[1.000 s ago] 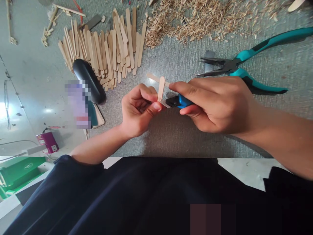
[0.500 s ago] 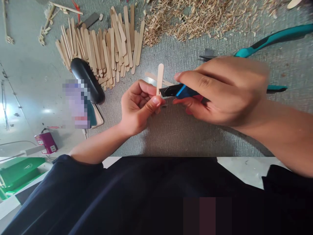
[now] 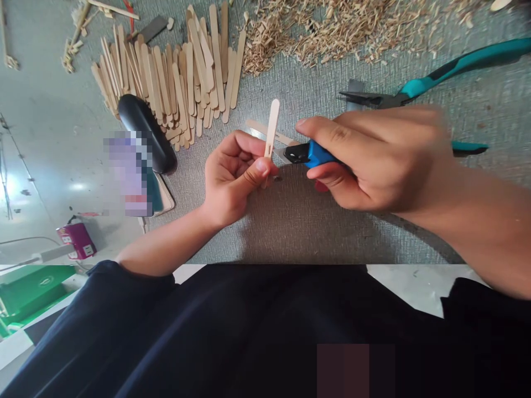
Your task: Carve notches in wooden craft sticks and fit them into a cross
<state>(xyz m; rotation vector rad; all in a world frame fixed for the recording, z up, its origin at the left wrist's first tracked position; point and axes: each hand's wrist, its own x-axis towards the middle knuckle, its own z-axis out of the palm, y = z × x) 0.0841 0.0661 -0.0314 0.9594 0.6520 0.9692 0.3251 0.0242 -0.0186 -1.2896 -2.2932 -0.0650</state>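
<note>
My left hand [image 3: 234, 176] pinches the lower end of a pale wooden craft stick [image 3: 272, 124] between thumb and fingers, holding it upright above the grey mat. My right hand [image 3: 375, 157] is closed round a utility knife with a blue and black handle [image 3: 309, 153]. The knife's blade tip rests against the stick just above my left thumb. A second, thinner stick [image 3: 259, 128] lies flat on the mat behind the upright one.
A heap of wooden sticks [image 3: 174, 77] lies at the back left beside a black oblong case [image 3: 146, 132]. Wood shavings [image 3: 340, 27] cover the back of the grey mat [image 3: 298, 221]. Teal-handled pliers [image 3: 440, 72] lie behind my right hand.
My right hand drew the knife up and away from the stick, then brought the blade back down to its lower end. The stick now stands higher out of my left fingers.
</note>
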